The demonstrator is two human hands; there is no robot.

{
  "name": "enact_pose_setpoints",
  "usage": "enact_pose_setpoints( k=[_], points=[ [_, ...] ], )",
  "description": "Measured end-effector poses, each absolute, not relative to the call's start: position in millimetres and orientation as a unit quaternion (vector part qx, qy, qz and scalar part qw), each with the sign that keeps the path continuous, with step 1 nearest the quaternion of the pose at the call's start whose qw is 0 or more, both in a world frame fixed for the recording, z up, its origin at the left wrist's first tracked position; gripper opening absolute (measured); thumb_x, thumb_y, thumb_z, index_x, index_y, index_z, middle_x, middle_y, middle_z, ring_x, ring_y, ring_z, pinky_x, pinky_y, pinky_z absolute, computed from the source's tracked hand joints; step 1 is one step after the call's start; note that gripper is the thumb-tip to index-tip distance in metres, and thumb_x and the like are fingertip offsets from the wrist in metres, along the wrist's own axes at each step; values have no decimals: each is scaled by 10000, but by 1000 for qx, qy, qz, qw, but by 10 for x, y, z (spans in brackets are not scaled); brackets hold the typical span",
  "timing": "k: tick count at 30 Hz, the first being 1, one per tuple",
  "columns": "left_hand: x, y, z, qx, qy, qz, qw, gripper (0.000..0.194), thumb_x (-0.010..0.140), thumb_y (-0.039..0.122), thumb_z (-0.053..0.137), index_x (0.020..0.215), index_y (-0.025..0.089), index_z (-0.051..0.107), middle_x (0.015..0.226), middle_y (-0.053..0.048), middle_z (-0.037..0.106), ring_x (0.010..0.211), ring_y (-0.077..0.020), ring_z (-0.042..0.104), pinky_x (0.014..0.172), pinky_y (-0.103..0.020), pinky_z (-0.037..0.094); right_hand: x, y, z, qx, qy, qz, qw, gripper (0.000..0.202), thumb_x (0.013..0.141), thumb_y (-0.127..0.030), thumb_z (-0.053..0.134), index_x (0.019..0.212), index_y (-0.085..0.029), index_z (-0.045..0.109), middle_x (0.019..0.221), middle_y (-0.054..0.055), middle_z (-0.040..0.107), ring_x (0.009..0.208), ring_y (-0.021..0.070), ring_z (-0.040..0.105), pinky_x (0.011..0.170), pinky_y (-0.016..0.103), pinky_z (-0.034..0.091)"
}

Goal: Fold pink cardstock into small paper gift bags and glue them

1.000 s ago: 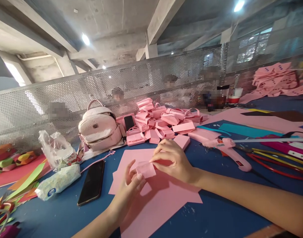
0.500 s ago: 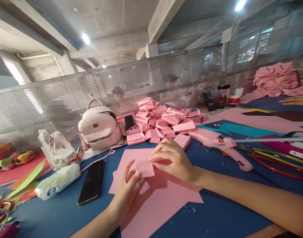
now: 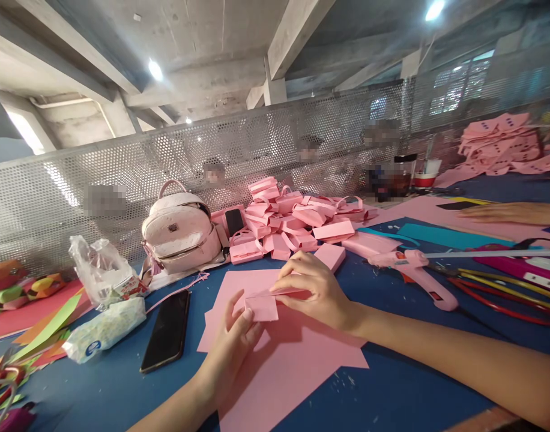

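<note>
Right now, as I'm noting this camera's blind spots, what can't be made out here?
- Far side of the small pink paper, head view: turned away from the camera.
- Number of pieces in the pink heap, head view: they overlap.
- Arm beyond the other person's hand, head view: cut off by the right edge.
- Print on the box by the plastic bag, head view: too small.

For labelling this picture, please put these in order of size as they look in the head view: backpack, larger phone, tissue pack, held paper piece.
Backpack
Tissue pack and larger phone: too alike to rank
Held paper piece
</note>
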State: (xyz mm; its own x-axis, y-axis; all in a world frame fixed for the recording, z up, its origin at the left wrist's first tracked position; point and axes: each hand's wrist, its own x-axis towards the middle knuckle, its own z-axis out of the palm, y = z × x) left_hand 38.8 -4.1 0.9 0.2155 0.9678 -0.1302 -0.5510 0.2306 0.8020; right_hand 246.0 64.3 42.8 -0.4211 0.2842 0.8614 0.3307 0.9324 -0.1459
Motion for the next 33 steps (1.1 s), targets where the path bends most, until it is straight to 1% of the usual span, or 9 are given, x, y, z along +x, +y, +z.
enact_pose_setpoints(
  k=[5, 10, 13, 16, 19, 22, 26, 29, 33],
  points=[
    [376, -37, 11, 301, 308, 534, 728, 680, 811, 469, 785, 1386, 396, 428, 1335, -63, 640, 1217, -267, 611, 1018, -453, 464, 2466, 653, 433, -183, -845, -22, 502, 69, 918, -266, 694, 923, -254, 762, 833, 34, 700, 793, 203, 549, 733, 361, 455],
    [357, 12, -4, 300, 314, 544, 718, 649, 829, 478, 764, 1386, 369, 448, 1324, -82, 652, 1241, -279, 608, 1040, -450, 447, 2467, 648, 426, -195, -842, -33, 501, 113, 923, -238, 677, 1013, -254, 744, 894, 45, 684, 846, 211, 567, 772, 372, 481],
    [354, 34, 1, 295, 326, 562, 701, 662, 808, 480, 783, 1366, 339, 456, 1297, -92, 665, 1251, -277, 602, 1043, -437, 446, 2463, 636, 427, -196, -836, -45, 511, 157, 924, -227, 674, 1070, -254, 725, 951, 54, 675, 893, 218, 578, 811, 385, 482],
    [349, 52, 6, 283, 341, 570, 692, 692, 761, 492, 818, 1333, 307, 474, 1266, -103, 676, 1247, -279, 602, 1027, -416, 455, 2466, 633, 429, -198, -826, -60, 524, 120, 921, -196, 678, 982, -276, 742, 950, 42, 674, 886, 214, 571, 820, 391, 454],
    [337, 74, -4, 272, 355, 576, 684, 679, 747, 504, 824, 1307, 288, 507, 1211, -98, 695, 1230, -288, 613, 1017, -416, 463, 2476, 646, 424, -181, -830, -78, 522, 140, 925, -183, 677, 881, -290, 757, 856, 19, 674, 821, 200, 537, 779, 379, 415],
    [326, 95, -15, 267, 360, 578, 682, 645, 745, 520, 820, 1272, 258, 555, 1175, -107, 707, 1215, -302, 621, 1028, -430, 462, 2483, 661, 411, -162, -834, -88, 520, 142, 929, -191, 678, 876, -296, 758, 829, 4, 692, 816, 199, 515, 776, 375, 393],
    [323, 113, -7, 280, 345, 580, 683, 565, 759, 499, 815, 1206, 215, 618, 1234, -118, 694, 1266, -305, 587, 1093, -419, 426, 2483, 667, 398, -166, -837, -85, 515, 139, 945, -214, 661, 885, -292, 758, 833, 2, 711, 820, 198, 509, 795, 376, 401],
    [329, 118, 6, 292, 326, 589, 680, 510, 804, 476, 782, 1208, 203, 635, 1238, -114, 699, 1271, -289, 589, 1110, -403, 422, 2484, 667, 393, -177, -841, -77, 505, 110, 949, -266, 665, 963, -309, 765, 862, 6, 713, 822, 199, 513, 804, 380, 405],
    [327, 123, 9, 299, 322, 591, 676, 526, 819, 467, 774, 1249, 203, 626, 1229, -107, 702, 1219, -268, 619, 1103, -397, 426, 2487, 674, 380, -182, -843, -70, 501, 153, 935, -310, 687, 1074, -297, 749, 889, 16, 703, 828, 200, 525, 810, 387, 408]
  ],
)
